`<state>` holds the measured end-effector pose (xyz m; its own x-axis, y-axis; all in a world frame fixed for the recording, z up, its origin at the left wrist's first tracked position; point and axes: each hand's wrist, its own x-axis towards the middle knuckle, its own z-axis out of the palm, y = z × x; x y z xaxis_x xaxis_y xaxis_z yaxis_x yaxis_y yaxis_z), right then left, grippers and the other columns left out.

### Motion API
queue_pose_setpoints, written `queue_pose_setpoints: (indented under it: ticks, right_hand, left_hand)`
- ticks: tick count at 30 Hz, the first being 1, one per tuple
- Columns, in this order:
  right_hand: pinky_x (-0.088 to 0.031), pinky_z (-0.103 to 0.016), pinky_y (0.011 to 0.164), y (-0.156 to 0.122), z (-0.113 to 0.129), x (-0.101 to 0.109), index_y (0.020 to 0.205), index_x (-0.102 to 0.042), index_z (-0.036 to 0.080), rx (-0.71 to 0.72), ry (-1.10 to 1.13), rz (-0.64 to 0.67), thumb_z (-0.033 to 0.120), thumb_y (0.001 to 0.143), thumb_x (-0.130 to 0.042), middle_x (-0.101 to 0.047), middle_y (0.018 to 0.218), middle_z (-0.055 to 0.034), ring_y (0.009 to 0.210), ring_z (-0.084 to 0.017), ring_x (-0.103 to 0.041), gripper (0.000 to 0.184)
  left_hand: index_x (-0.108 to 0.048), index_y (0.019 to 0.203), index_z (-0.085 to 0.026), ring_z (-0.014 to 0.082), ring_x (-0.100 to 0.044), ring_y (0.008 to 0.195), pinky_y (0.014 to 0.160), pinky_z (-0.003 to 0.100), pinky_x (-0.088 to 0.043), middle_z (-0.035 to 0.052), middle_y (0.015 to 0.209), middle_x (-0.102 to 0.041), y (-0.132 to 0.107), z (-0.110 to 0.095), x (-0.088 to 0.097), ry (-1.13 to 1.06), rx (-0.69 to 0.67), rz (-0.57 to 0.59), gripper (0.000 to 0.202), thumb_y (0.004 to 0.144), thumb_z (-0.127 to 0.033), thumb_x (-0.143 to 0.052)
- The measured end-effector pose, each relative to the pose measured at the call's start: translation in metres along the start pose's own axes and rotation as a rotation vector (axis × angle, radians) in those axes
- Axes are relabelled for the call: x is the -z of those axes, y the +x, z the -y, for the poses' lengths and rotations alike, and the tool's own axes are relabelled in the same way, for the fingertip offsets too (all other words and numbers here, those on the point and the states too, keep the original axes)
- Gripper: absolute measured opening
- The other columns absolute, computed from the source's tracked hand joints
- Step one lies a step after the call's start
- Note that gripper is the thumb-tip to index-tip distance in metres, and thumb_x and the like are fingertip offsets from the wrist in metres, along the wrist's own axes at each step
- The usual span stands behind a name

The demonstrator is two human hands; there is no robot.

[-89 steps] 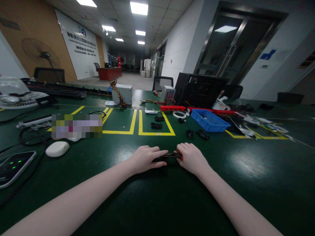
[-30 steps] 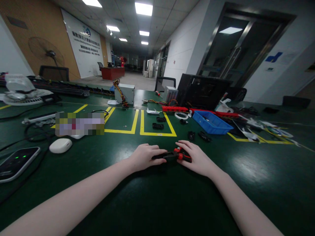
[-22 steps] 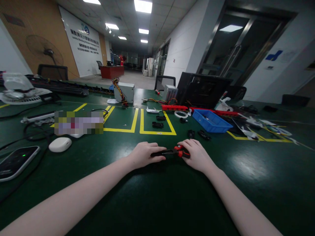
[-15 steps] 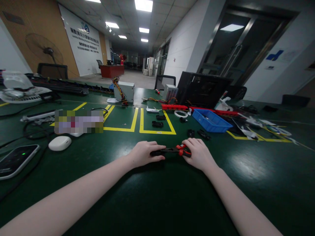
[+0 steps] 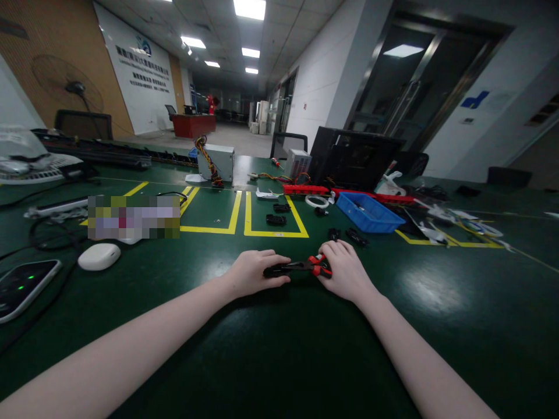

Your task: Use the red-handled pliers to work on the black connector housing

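Note:
Red-and-black pliers (image 5: pixel 305 266) lie low over the green table, held between both my hands. My right hand (image 5: pixel 343 272) is closed round the red handles. My left hand (image 5: pixel 253 272) is closed on a small black part (image 5: pixel 274 271) that sits at the tip of the pliers. Both hands rest on the table near its front middle.
A blue tray (image 5: pixel 369 213) stands behind and to the right. Small black parts (image 5: pixel 276 219) lie in a yellow-taped box, others (image 5: pixel 357 236) just beyond my right hand. A white oval device (image 5: pixel 99 256) and cables lie to the left. A black computer case (image 5: pixel 354 159) and power supply (image 5: pixel 217 163) stand further back.
My right hand has closed tighter round the pliers' handles and drawn slightly towards my left hand. The left hand keeps its hold on the black part.

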<state>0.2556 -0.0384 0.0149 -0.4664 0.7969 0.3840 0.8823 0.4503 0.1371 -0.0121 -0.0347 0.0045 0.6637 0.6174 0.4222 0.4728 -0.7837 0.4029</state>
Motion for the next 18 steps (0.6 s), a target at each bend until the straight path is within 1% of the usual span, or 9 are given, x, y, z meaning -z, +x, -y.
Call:
queue_pose_setpoints:
  ticks: [3,7,11,14,18]
  right_hand:
    - [-0.032,-0.041,0.1,-0.0001,-0.0001,0.0016,0.093,-0.053,0.02,0.004,-0.018,-0.004,0.032,0.072,-0.061,-0.065,0.094,-0.0084,0.092,-0.025,-0.058,0.025]
    - [-0.037,-0.039,0.088,-0.0009,0.0015,0.002,0.092,-0.054,0.018,-0.02,-0.036,0.006,0.034,0.074,-0.059,-0.065,0.093,-0.0101,0.088,-0.026,-0.058,0.024]
    - [-0.037,-0.036,0.077,-0.0025,0.0044,0.0015,0.09,-0.053,0.019,-0.047,-0.044,0.035,0.035,0.075,-0.059,-0.065,0.088,-0.0085,0.081,-0.024,-0.059,0.022]
    - [-0.036,-0.034,0.076,-0.0032,0.0054,0.0016,0.091,-0.053,0.019,-0.073,-0.052,0.046,0.035,0.076,-0.059,-0.065,0.088,-0.0075,0.08,-0.022,-0.058,0.022]
    - [-0.035,-0.034,0.076,-0.0027,0.0057,0.0021,0.089,-0.052,0.019,-0.098,-0.058,0.059,0.035,0.077,-0.059,-0.064,0.089,-0.0073,0.08,-0.022,-0.059,0.02]
  left_hand:
    - [-0.059,0.125,-0.022,0.0169,-0.067,0.083,0.072,0.027,-0.051,0.0028,0.103,-0.067,-0.0005,-0.0008,0.0007,0.0,-0.005,0.002,0.039,0.091,-0.04,-0.062]
    - [-0.056,0.128,-0.022,0.0175,-0.067,0.087,0.075,0.028,-0.052,0.0033,0.106,-0.066,-0.0003,0.0,0.001,-0.009,0.037,0.015,0.041,0.091,-0.038,-0.061]
    - [-0.052,0.131,-0.024,0.0193,-0.066,0.092,0.079,0.03,-0.053,0.0037,0.11,-0.065,0.001,0.0011,0.0013,-0.027,0.085,0.047,0.044,0.091,-0.038,-0.061]
    - [-0.047,0.136,-0.025,0.0201,-0.065,0.094,0.078,0.03,-0.053,0.0044,0.113,-0.064,0.0014,-0.0002,0.0019,-0.033,0.097,0.041,0.049,0.09,-0.037,-0.061]
    - [-0.042,0.141,-0.024,0.0202,-0.066,0.089,0.075,0.03,-0.052,0.0054,0.112,-0.063,0.0011,-0.0026,0.0026,-0.012,0.093,0.032,0.054,0.09,-0.034,-0.059]
